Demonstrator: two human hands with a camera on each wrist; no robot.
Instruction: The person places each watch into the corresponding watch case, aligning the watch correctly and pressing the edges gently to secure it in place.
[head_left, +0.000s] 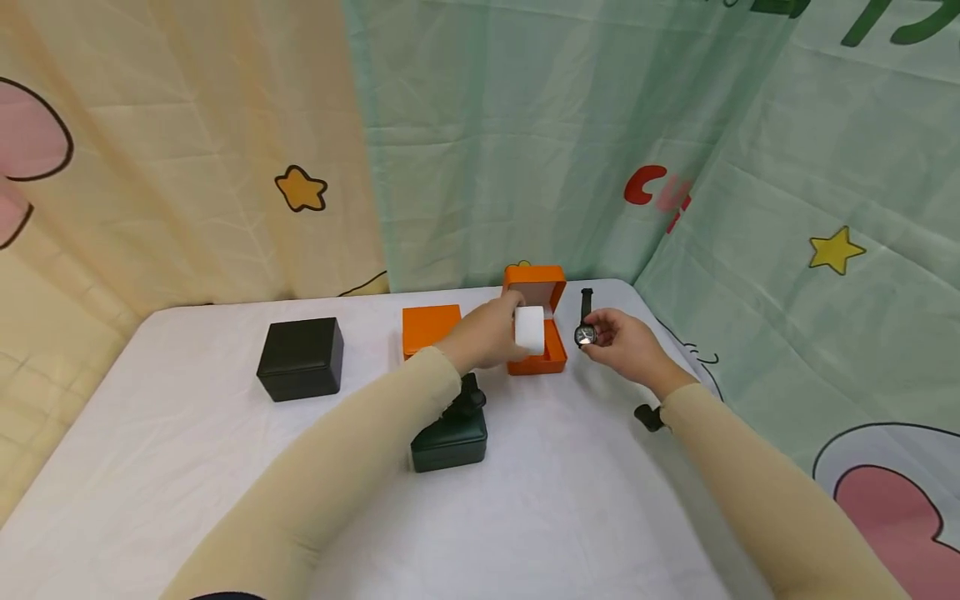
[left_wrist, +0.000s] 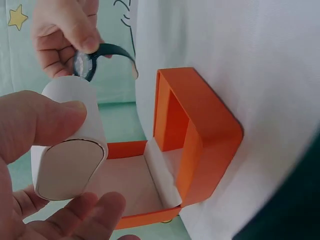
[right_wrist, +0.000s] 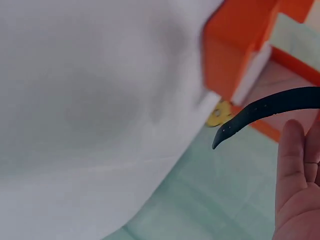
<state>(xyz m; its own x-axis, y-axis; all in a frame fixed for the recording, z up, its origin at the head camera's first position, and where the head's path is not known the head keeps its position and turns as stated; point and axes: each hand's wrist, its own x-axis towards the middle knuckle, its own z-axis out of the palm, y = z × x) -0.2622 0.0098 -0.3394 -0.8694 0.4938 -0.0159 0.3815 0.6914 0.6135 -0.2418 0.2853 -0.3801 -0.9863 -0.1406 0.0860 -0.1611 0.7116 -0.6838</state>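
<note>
My left hand (head_left: pixel 486 332) grips a white watch cushion (head_left: pixel 529 330) between thumb and fingers. The cushion overlaps the front of an orange watch box (head_left: pixel 538 367) in the head view; the box's lid (head_left: pixel 534 274) is raised. In the left wrist view the box's compartment (left_wrist: pixel 174 120) shows no cushion inside. To the right, my right hand (head_left: pixel 628 348) pinches a wristwatch (head_left: pixel 585 335) by its round case. One end of its dark strap (right_wrist: pixel 270 106) sticks out freely, curving in the right wrist view.
A closed orange box (head_left: pixel 431 323) stands left of the open one, partly behind my left sleeve. Farther left sits a black box (head_left: pixel 300 358). Nearer me, a dark green box (head_left: pixel 450 450) lies under my left forearm. Printed curtains (head_left: pixel 510 150) hang behind the white table (head_left: pixel 570 517).
</note>
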